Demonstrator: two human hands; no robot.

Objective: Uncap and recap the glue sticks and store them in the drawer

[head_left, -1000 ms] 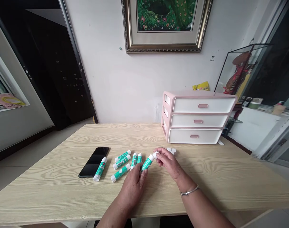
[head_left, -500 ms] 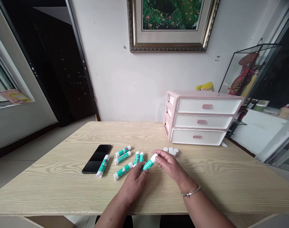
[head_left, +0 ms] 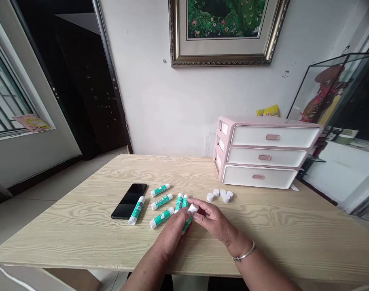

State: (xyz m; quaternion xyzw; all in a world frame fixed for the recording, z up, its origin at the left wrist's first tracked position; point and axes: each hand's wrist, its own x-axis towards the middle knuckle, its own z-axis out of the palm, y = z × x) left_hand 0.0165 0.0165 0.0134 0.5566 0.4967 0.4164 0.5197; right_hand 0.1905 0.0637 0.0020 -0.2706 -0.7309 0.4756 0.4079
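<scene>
My left hand (head_left: 174,228) is closed round a green and white glue stick (head_left: 187,224), which is tilted and partly hidden by the fingers. My right hand (head_left: 214,220) pinches the white cap (head_left: 193,208) at its upper end; I cannot tell whether cap and tube are apart. Just beyond the hands, two glue sticks (head_left: 179,202) lie side by side. Further left lie more of them, a near one (head_left: 162,218), a middle one (head_left: 162,201) and a far one (head_left: 160,190). Another glue stick (head_left: 136,210) rests against the phone. Several loose white caps (head_left: 223,192) are grouped beyond my right hand.
A black phone (head_left: 128,201) lies at the left of the wooden table (head_left: 96,242). At the back right stands a pink and white drawer unit (head_left: 263,155) with a yellow packet (head_left: 268,110) on top. A framed picture (head_left: 222,60) hangs on the wall.
The held glue stick has come slightly nearer and turned more upright between my hands. My left thumb has moved up towards its cap. The whole view has shifted a little.
</scene>
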